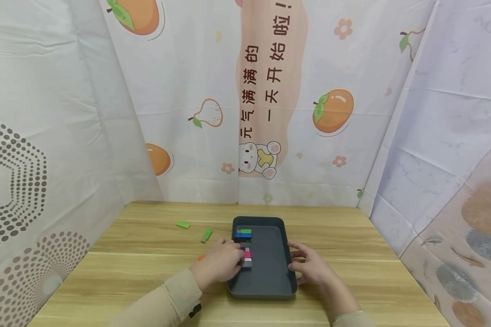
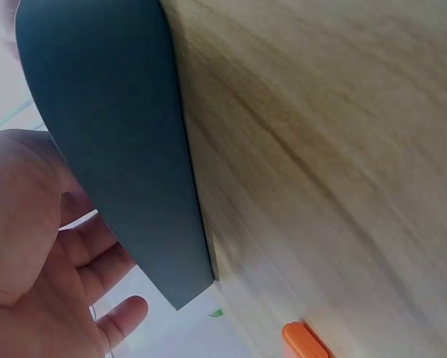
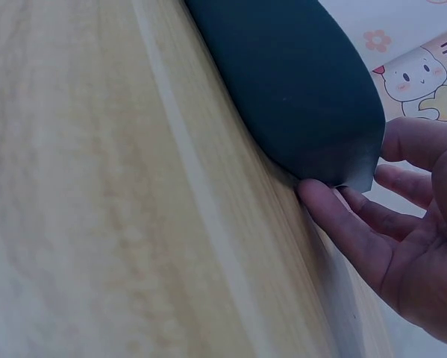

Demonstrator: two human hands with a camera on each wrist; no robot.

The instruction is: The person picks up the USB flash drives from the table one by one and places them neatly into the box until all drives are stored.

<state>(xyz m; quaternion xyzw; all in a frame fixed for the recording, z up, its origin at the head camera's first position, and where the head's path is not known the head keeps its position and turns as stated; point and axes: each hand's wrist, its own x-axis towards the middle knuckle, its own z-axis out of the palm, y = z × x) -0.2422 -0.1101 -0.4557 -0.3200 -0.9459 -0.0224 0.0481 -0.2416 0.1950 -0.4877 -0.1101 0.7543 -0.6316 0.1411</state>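
A dark grey rectangular tray (image 1: 270, 261) lies on the wooden table. Along its left inner side sits a column of USB flash drives, among them a green one (image 1: 246, 231), a blue one (image 1: 243, 235) and a pink one (image 1: 247, 255). My left hand (image 1: 223, 261) reaches over the left rim, its fingertips at the drives. In the left wrist view the tray wall hides its index finger and thumb; I cannot tell whether they pinch a drive. My right hand (image 1: 311, 265) touches the tray's right wall with spread fingers (image 3: 350, 231).
Two green flash drives (image 1: 206, 235) lie loose on the table (image 1: 147, 254) left of the tray. An orange piece (image 1: 201, 257) shows beside my left hand. A printed curtain (image 1: 200, 150) hangs behind the table, with more cloth at both sides.
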